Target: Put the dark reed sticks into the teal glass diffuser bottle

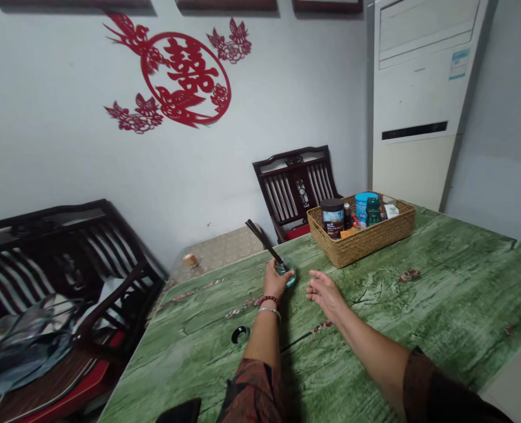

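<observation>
My left hand (276,279) is closed around a small clear glass reed diffuser bottle (290,274) with a bluish-green tint, standing on the green table. Several dark reed sticks (264,239) lean out of its mouth toward the upper left. Just right of the bottle, my right hand (324,291) hovers over the table with its fingers apart and nothing in them. A small black ring-shaped cap (240,335) lies on the table left of my left forearm.
A woven basket (366,244) holding jars and bottles stands at the table's (440,294) far side. Behind are a dark wooden chair (302,188) and a side table (225,249) bearing a small orange-brown object (190,260). A wooden bench (66,264) with bags stands left. A dark object (181,411) sits at the near edge.
</observation>
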The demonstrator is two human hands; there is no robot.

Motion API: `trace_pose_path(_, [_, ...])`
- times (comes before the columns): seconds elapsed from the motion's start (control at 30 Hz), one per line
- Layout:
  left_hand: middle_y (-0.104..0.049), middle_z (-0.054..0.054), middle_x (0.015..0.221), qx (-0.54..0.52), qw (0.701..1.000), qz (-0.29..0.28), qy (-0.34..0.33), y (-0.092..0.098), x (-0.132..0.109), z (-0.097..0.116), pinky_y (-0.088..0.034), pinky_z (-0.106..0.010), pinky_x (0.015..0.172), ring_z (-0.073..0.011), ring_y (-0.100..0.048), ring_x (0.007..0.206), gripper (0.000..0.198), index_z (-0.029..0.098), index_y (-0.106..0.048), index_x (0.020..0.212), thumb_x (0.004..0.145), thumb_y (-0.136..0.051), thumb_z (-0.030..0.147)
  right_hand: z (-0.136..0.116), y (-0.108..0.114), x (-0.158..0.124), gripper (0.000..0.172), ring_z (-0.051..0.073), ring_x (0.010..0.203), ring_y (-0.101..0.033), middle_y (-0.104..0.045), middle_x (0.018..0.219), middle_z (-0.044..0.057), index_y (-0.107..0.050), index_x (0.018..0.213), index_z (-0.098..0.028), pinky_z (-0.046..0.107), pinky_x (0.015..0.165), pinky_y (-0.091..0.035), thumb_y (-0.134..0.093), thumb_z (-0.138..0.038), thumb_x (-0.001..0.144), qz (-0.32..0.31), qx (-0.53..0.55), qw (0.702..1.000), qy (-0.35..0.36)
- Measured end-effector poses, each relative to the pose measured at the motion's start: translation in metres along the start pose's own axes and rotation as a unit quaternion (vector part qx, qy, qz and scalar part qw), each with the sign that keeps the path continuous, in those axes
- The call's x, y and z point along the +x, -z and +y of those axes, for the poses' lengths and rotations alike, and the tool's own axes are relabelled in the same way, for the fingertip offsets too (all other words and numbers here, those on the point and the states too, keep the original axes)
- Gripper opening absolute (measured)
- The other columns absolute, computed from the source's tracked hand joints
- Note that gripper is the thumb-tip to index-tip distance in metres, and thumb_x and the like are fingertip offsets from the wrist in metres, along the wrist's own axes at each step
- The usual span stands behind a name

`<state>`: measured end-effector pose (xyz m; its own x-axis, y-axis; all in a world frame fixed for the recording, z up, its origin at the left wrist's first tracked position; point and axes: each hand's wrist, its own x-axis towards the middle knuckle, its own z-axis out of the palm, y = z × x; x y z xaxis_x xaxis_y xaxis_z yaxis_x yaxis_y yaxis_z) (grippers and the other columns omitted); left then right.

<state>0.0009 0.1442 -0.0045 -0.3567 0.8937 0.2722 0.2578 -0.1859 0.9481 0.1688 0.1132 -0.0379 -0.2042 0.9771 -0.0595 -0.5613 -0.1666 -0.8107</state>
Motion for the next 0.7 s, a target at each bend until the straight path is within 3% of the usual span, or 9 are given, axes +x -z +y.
trace_pose_path(0.1, [-0.065, -0.006, 0.098, 0.022, 0.999, -0.025, -0.018, 0.004, -0.026, 0.006, -0.045, -0.047, 0.096, -0.0249, -0.063, 0.098, 0.062, 0.019, -0.058, 0.106, 0.050, -0.086, 0.021, -0.010, -0.011, -0.002, 0.040, 0.016, 0.074, -0.062, -0.064, 0.082, 0.001, -0.059, 0.107, -0.020, 0.031, 0.073, -0.050, -0.068, -0.027, 0.069, 0.016, -0.182, 0.979, 0.091])
trace_pose_path(0.17, [-0.067, -0.006, 0.101, 0.029, 0.998, -0.043, -0.026, 0.007, -0.051, 0.012, -0.045, -0.046, 0.097, -0.0248, -0.063, 0.100, 0.061, 0.020, -0.060, 0.107, 0.052, -0.086, 0.021, -0.021, -0.020, -0.008, 0.039, 0.019, 0.093, -0.064, -0.067, 0.098, 0.005, -0.059, 0.112, -0.020, 0.036, 0.086, -0.049, -0.065, -0.023, 0.073, -0.005, -0.297, 0.941, 0.161])
trace_pose_path(0.27, [-0.066, -0.007, 0.113, 0.041, 0.995, -0.079, -0.053, 0.010, -0.094, 0.020, -0.041, -0.046, 0.103, -0.0256, -0.060, 0.111, 0.058, 0.021, -0.061, 0.109, 0.056, -0.084, 0.021, -0.035, -0.034, -0.026, 0.043, 0.022, 0.113, -0.059, -0.064, 0.119, 0.009, -0.055, 0.121, -0.020, 0.040, 0.100, -0.044, -0.063, -0.022, 0.078, -0.086, -0.418, 0.871, 0.245])
trace_pose_path(0.37, [-0.065, -0.010, 0.121, 0.056, 0.987, -0.123, -0.087, 0.010, -0.132, 0.025, -0.041, -0.048, 0.105, -0.0277, -0.058, 0.117, 0.058, 0.019, -0.060, 0.115, 0.061, -0.081, 0.020, -0.042, -0.039, -0.049, 0.034, 0.022, 0.109, -0.059, -0.064, 0.114, 0.009, -0.058, 0.115, -0.018, 0.038, 0.098, -0.044, -0.063, -0.021, 0.081, -0.171, -0.503, 0.809, 0.252])
trace_pose_path(0.43, [-0.064, -0.012, 0.123, 0.062, 0.985, -0.130, -0.092, 0.009, -0.152, 0.028, -0.041, -0.049, 0.104, -0.0291, -0.058, 0.118, 0.060, 0.017, -0.059, 0.118, 0.062, -0.080, 0.020, -0.042, -0.038, -0.064, 0.021, 0.022, 0.102, -0.061, -0.066, 0.106, 0.009, -0.060, 0.106, -0.017, 0.037, 0.093, -0.045, -0.060, -0.019, 0.084, -0.208, -0.536, 0.783, 0.238])
trace_pose_path(0.53, [-0.064, -0.013, 0.124, 0.074, 0.983, -0.128, -0.107, 0.007, -0.168, 0.032, -0.041, -0.048, 0.106, -0.0302, -0.056, 0.121, 0.061, 0.017, -0.059, 0.122, 0.065, -0.079, 0.022, -0.044, -0.037, -0.080, 0.011, 0.022, 0.095, -0.062, -0.067, 0.097, 0.008, -0.061, 0.095, -0.017, 0.036, 0.088, -0.046, -0.052, -0.021, 0.091, -0.198, -0.527, 0.794, 0.227])
trace_pose_path(0.7, [-0.064, -0.014, 0.123, 0.106, 0.982, -0.120, -0.097, 0.005, -0.170, 0.035, -0.043, -0.049, 0.103, -0.0299, -0.060, 0.115, 0.069, 0.018, -0.057, 0.126, 0.062, -0.083, 0.026, -0.086, -0.050, -0.098, 0.031, 0.017, 0.084, -0.066, -0.069, 0.086, 0.005, -0.060, 0.089, -0.019, 0.030, 0.081, -0.050, -0.040, -0.040, 0.099, -0.152, -0.315, 0.898, 0.267])
